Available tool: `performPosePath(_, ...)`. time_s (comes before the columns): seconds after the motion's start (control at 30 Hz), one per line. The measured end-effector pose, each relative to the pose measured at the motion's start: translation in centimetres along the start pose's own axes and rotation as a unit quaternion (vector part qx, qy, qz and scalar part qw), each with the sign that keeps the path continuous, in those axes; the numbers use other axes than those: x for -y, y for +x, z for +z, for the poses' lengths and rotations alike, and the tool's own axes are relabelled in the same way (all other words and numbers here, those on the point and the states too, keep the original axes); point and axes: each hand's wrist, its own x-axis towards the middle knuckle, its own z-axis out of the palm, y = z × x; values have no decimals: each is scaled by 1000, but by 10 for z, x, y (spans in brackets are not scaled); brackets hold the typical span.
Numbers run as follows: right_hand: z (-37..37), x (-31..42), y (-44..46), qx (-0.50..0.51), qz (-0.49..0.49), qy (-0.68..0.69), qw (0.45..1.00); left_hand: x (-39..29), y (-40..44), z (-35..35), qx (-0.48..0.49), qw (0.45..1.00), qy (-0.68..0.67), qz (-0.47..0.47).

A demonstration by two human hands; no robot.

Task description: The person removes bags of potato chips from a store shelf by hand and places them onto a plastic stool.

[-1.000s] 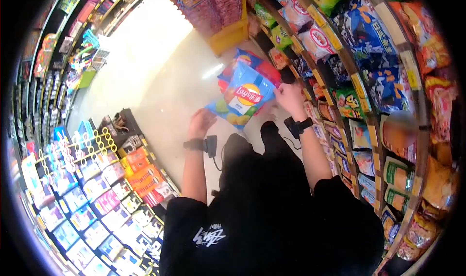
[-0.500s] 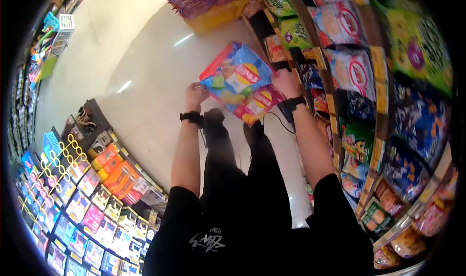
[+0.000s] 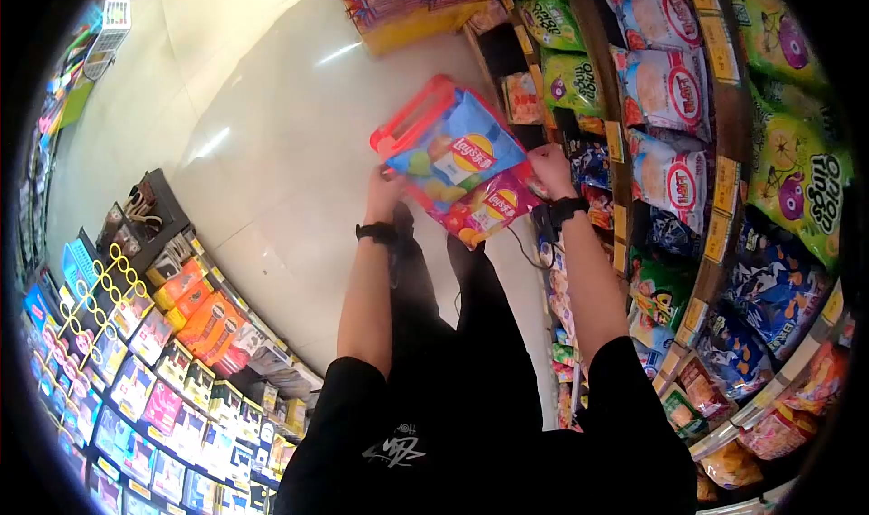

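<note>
A blue chip bag [image 3: 466,139] lies against a magenta chip bag [image 3: 493,209], in front of my body above the floor. Behind them shows a red rim with an opening, like the edge of a basket [image 3: 412,121]. My left hand [image 3: 386,189] is closed at the lower left side of the blue bag, its fingertips partly hidden. At the right side, my right hand [image 3: 549,166] has its fingers closed on the edge of the bags; which bag it pinches is hard to tell.
Shelves of snack bags [image 3: 665,90] curve along the right. A yellow-based display [image 3: 416,28] stands ahead. Lower left is a rack of small boxes [image 3: 163,406], with orange packs [image 3: 213,325] beside it. Pale floor [image 3: 272,153] lies between, and a white wire basket [image 3: 110,35] is far left.
Over the last second the bags have turned and the magenta bag has come into view below the blue one. The view has shifted, showing more of the right shelves.
</note>
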Motion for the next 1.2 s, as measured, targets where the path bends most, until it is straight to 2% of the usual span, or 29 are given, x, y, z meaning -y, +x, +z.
performPosePath(0.17, -4, 16, -25, 14, 72, 105, 992, 7, 2, 0, 2, 1000, 14, 6)
performPosePath(0.27, -4, 7, -26, 66, 93, 94, 989, -8, -16, 9, -5, 1000, -15, 0)
performPosePath(0.37, -12, 28, -50, 32, 137, 131, 981, -8, -27, 8, -32, 999, -10, -9)
performPosePath(0.47, -38, 22, -82, -1, 119, 229, 966, -2, -36, -7, -48, 998, -22, -26)
performPosePath(0.53, -54, -19, -102, -25, 60, 232, 971, 1, -44, -22, -38, 999, -28, -25)
performPosePath(0.63, -84, -46, -157, -93, -18, 195, 976, 9, -50, -52, -7, 1000, 3, 8)
performPosePath(0.7, -98, -43, -204, -151, 26, 276, 949, 5, -56, -73, 18, 997, 53, 53)
performPosePath(0.73, -99, -52, -224, -204, 5, 265, 942, -2, -64, -80, 27, 995, 69, 72)
performPosePath(0.83, -102, -75, -289, -264, 23, 317, 911, -20, -83, -95, 42, 988, 105, 103)
performPosePath(0.9, -96, -73, -333, -323, 28, 280, 904, -28, -82, -106, 59, 972, 210, 85)
performPosePath(0.97, -85, -76, -374, -360, 9, 289, 887, -19, -72, -120, 85, 966, 224, 100)
performPosePath(1.13, -60, -114, -454, -466, 15, 288, 836, 0, -98, -117, 126, 942, 307, 44)
performPosePath(1.2, -50, -135, -484, -496, 14, 309, 812, 14, -125, -103, 136, 929, 336, 70)
